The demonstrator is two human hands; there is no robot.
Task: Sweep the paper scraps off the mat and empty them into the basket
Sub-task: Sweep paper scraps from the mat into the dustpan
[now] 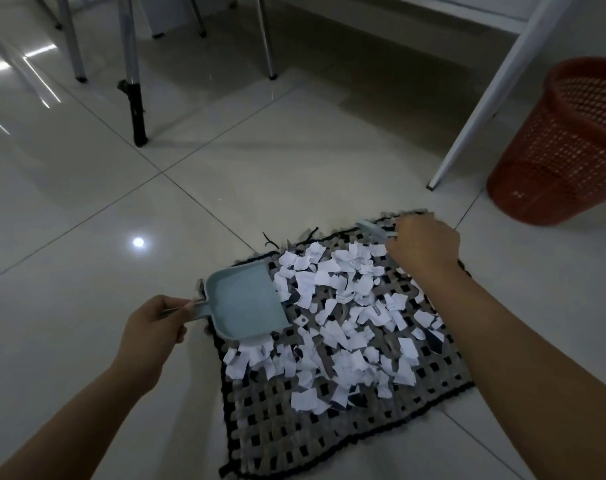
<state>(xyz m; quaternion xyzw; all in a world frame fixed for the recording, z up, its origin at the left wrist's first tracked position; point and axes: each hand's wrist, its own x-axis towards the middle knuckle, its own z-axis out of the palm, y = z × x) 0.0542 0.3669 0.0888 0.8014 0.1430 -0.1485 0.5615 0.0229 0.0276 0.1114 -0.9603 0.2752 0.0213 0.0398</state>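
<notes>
A woven grey and black mat (287,427) lies on the tiled floor, its far half covered with several white paper scraps (346,323). My left hand (152,327) grips the handle of a pale blue dustpan (246,301), whose mouth rests on the mat's left edge against the scraps; the pan is empty. My right hand (421,244) is closed around a small pale blue brush (372,228) at the mat's far right corner; most of the brush is hidden by the hand. A red mesh basket (564,143) stands to the far right.
A white slanted table leg (485,98) comes down between the mat and the basket. Metal chair legs (135,81) stand on the glossy floor at the back left. A white table edge runs along the top right.
</notes>
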